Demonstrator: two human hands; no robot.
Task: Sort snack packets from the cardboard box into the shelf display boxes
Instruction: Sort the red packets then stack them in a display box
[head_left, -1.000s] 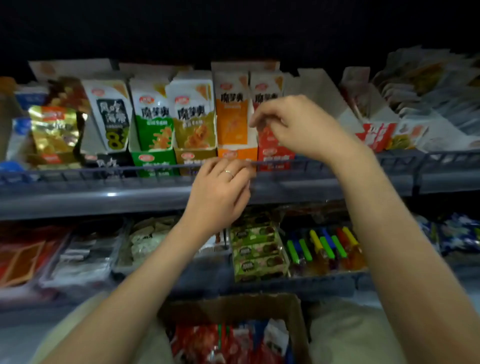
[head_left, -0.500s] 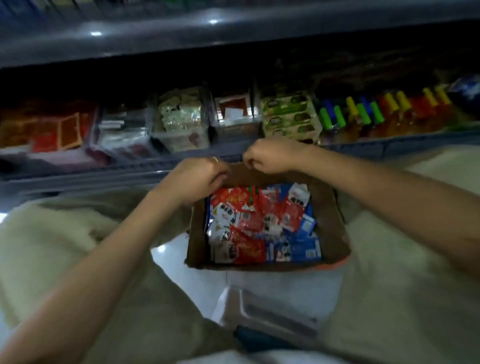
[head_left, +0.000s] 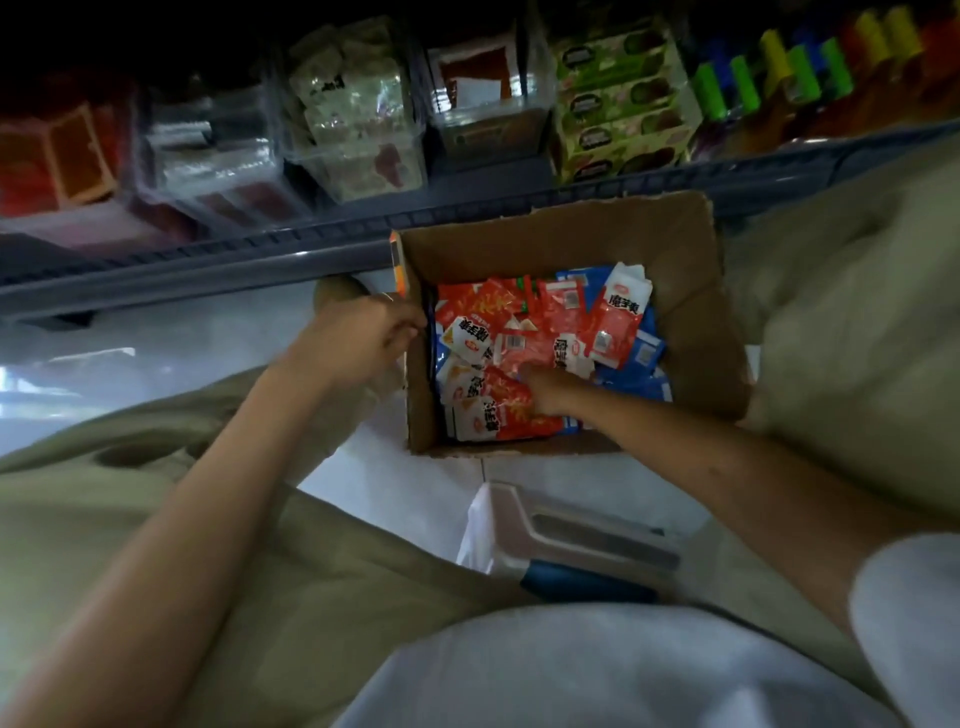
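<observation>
Red-and-blue snack packets (head_left: 540, 343) heaped in brown cardboard box (head_left: 545, 244), directly beneath dug-in right hand (head_left: 540, 387), grip impossible to tell; left hand (head_left: 363, 338) curled on box's left wall, farther off.

Matt brown cardboard box (head_left: 691, 332); glossy plastic snack packets (head_left: 524, 343); clear shiny plastic display boxes (head_left: 358, 156)

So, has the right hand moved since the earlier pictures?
Yes. From the far rim of the cardboard box, the right hand went down among the snack packets, nearer its near wall.
</observation>
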